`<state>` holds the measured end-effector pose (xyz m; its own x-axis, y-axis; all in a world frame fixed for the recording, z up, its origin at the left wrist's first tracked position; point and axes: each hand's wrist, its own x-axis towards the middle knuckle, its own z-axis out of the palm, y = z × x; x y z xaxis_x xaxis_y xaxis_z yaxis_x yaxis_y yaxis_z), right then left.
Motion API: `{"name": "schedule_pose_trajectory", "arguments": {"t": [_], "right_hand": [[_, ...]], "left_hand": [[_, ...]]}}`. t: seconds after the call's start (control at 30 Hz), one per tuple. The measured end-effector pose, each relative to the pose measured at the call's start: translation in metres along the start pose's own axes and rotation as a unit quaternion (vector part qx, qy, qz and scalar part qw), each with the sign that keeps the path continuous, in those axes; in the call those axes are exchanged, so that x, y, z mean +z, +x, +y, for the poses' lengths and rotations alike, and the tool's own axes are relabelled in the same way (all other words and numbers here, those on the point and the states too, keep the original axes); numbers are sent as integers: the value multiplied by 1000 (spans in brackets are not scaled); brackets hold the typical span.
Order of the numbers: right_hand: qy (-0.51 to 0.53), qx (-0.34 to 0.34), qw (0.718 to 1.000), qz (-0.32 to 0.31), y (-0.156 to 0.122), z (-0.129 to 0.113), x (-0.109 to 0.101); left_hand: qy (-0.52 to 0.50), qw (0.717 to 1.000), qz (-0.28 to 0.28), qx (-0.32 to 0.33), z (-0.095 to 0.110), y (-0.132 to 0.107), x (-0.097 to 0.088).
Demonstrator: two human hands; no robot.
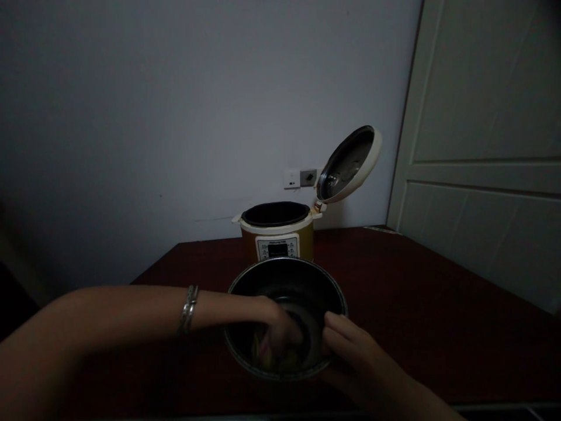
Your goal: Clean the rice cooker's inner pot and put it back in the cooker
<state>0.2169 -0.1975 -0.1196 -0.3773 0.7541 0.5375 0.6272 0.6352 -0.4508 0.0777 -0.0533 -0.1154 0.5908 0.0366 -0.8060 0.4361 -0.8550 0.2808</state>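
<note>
A dark, round inner pot (302, 280) with a speckled rim stands in front of me, its opening tipped towards me. Reaching down inside it is my left hand (280, 333), blurred and with fingers curled. Under and beside those fingers shows a yellow-green and pink cloth-like thing (267, 356), mostly hidden by the hand and shadow. My right hand (348, 342) grips the right side of the pot, fingers over the rim. Behind the pot is a gold and white electric cooker (307, 240) with a control panel; its lid (350, 164) is raised to the right.
A dark red table (429, 292) carries the pot and cooker. Behind it rises a pale wall (197, 117) with a socket (292, 178) near the cooker lid. To the right stands a panelled door (486, 169). A silver bracelet (188, 310) circles my left wrist.
</note>
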Motion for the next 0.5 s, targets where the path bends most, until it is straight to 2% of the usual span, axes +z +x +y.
{"name": "schedule_pose_trajectory", "arguments": {"t": [0.07,0.1,0.17,0.27,0.37,0.5], "right_hand": [[3,-5,1000,4,0,1,3],[9,-6,1000,7,-1,2,4],[23,-5,1000,8,-1,1,5],[36,6,999,-13,1,-3,-1],[66,29,994,-79,11,-7,-20],[73,19,982,-174,47,-4,-50]], "left_hand": [[-4,995,93,42,11,12,-3],[16,990,139,31,16,16,-6],[51,979,197,-28,21,20,-14],[48,961,244,-118,18,14,-25],[5,958,238,-158,10,-9,-33],[-134,971,166,-112,6,-58,-50]]}}
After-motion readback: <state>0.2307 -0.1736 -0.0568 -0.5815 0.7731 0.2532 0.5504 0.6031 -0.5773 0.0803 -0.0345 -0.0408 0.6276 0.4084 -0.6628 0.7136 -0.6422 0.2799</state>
